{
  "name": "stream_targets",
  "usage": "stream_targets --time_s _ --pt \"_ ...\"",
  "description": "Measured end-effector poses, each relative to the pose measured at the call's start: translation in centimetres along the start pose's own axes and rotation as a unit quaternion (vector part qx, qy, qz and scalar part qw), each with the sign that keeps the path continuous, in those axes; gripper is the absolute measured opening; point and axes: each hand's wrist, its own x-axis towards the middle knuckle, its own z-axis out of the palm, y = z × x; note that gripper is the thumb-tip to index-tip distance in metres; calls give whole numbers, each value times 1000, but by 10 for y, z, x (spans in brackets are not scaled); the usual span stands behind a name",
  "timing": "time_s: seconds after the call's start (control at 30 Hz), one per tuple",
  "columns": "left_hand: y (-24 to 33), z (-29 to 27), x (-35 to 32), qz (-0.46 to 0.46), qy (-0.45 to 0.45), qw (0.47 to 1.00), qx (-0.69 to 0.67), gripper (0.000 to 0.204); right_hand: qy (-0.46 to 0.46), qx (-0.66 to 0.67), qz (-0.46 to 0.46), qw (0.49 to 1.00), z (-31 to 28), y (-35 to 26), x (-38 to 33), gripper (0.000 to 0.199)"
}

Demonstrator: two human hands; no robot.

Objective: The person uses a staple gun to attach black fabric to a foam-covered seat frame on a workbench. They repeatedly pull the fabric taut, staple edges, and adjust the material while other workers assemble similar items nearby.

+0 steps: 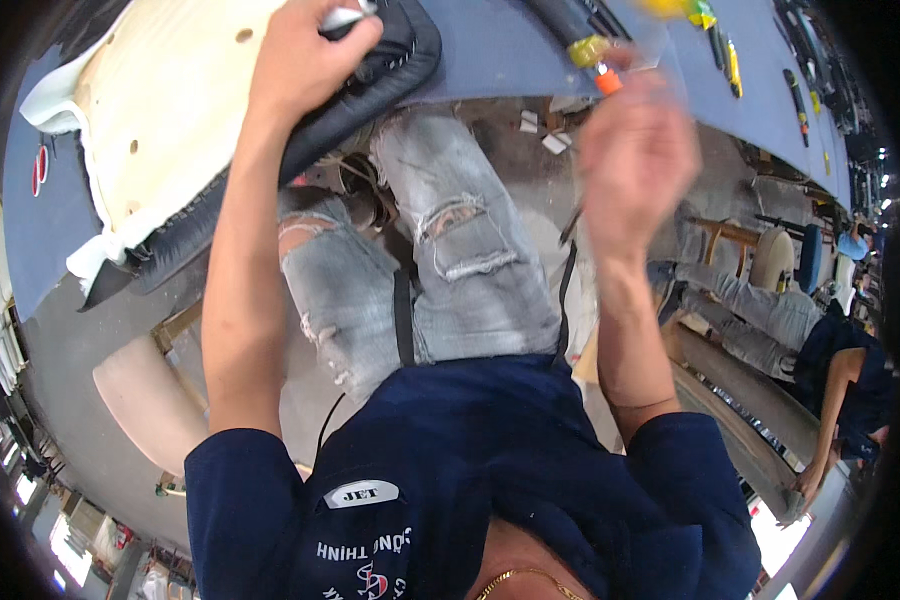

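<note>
Dark padded seat cushion (370, 85) lay at eleven o'clock on the blue workbench (510, 45), soft, bulky, best gripped along its stitched edge; left hand (305, 55) clamped there, right hand (635, 160) blurred, grip unclear.

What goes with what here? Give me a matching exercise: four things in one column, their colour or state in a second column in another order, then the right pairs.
Things:
1. left hand
2. right hand
3. seat cushion
4. jeans

Colour or state:
A. light grey and ripped
B. raised and motion-blurred, close to a small yellow and orange object
C. cream underside with round holes and a dark padded edge, lying on the blue-grey table
D. pressing on the cushion's dark edge, with a silvery thing under the fingers

Pairs: 1-D, 2-B, 3-C, 4-A
</note>
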Motion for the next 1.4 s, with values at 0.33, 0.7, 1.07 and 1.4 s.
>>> stream_targets --time_s 0.33,0.7,1.07,1.4 --pt "0 1 -7 -48 -19 999 -7 28 -49 -80 -46 995 14 34 -12 19" --pt "12 -2 2 -131 -4 991 -29 27 -64 -50 -9 997 11 26 -1 31" --pt "2 6 -11 -95 -11 994 -57 29 -30 -17 16 999 9 15 0 21" --pt "-11 1 -2 -35 101 991 -75 16 -167 -108 51 979 16 61 9 30"
